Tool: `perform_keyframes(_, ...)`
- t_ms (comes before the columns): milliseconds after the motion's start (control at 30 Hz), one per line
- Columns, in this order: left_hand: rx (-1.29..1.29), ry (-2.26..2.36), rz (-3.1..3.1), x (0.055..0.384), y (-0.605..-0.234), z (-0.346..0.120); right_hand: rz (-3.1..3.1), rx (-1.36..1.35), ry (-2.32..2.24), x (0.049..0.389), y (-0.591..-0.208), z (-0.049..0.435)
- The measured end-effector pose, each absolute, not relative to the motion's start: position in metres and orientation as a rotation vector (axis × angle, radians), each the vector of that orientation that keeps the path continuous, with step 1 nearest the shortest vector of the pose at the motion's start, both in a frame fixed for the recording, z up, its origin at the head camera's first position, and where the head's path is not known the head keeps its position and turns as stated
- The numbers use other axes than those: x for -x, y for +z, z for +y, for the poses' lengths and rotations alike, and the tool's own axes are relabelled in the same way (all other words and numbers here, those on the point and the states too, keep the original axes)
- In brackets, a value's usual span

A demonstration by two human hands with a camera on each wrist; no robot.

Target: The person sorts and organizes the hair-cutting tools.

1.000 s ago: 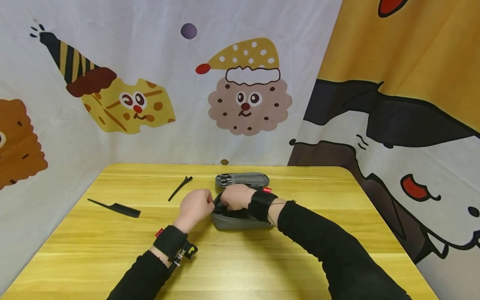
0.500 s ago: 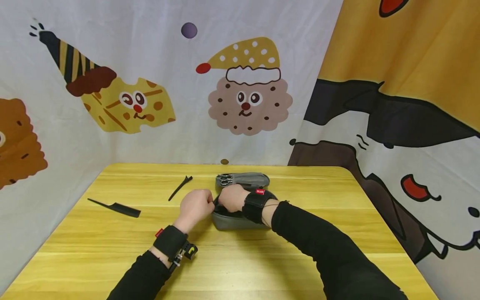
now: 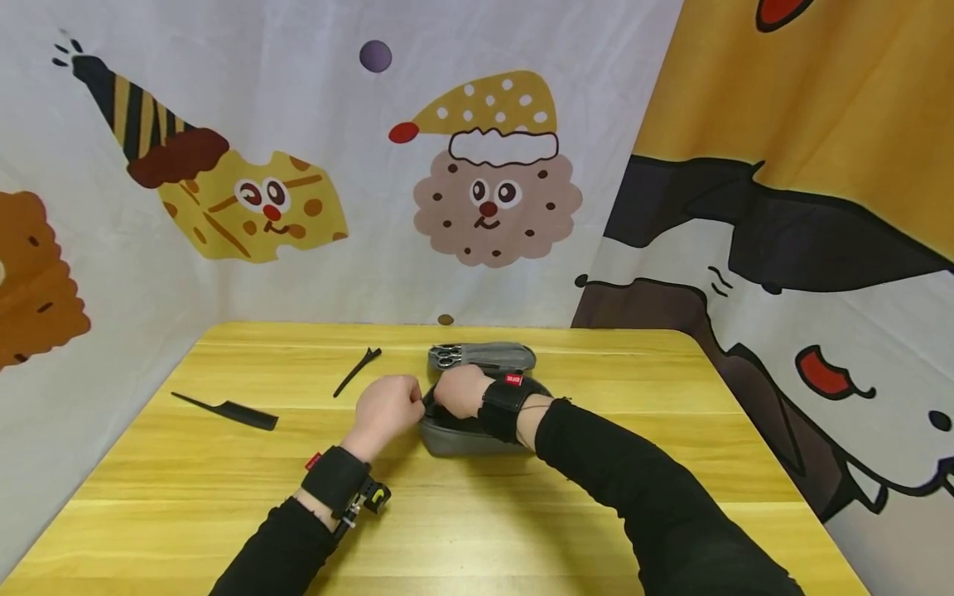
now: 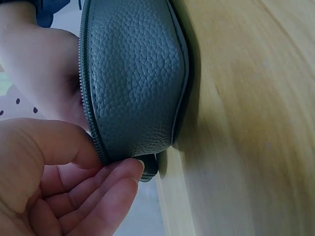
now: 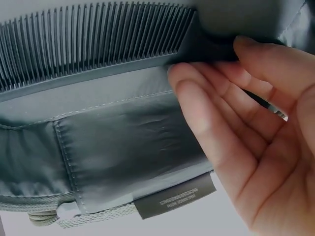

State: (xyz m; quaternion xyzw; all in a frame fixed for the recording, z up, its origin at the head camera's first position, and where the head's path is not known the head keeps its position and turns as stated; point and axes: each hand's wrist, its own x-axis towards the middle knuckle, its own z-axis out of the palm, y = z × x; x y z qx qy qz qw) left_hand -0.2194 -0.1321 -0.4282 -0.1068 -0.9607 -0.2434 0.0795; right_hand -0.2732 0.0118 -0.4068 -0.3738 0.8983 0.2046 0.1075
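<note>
Left hand (image 3: 387,407) pinched the zipped rim at the left end of the gray pouch (image 3: 462,445) on the tabletop (image 3: 477,530). Inside the pouch, the right hand (image 3: 462,391) seemed to pinch a black comb (image 5: 113,68), its grip partly hidden. Another comb (image 3: 249,415) and a hair clip (image 3: 358,372) lay left of the pouch.

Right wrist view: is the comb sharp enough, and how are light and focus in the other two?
Right wrist: the comb shows distinct teeth, but print on the label is hard to read; left wrist: grain on the bag is crisp, tabletop softer; head: pale glare on the near tabletop, soft shadow beside the right sleeve.
</note>
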Motion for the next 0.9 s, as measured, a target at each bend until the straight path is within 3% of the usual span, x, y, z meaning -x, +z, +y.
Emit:
perform_keyframes(467, 0.306, -0.755, -2.916, 0.221, -0.428, -0.132, 2.555, 1.033, 0.384, 0.284, -0.385, 0.025)
perform_keyframes(900, 0.289, -0.756, -2.971, 0.224, -0.424, -0.132, 2.452, 1.157, 0.151, 0.290, -0.360, 0.043)
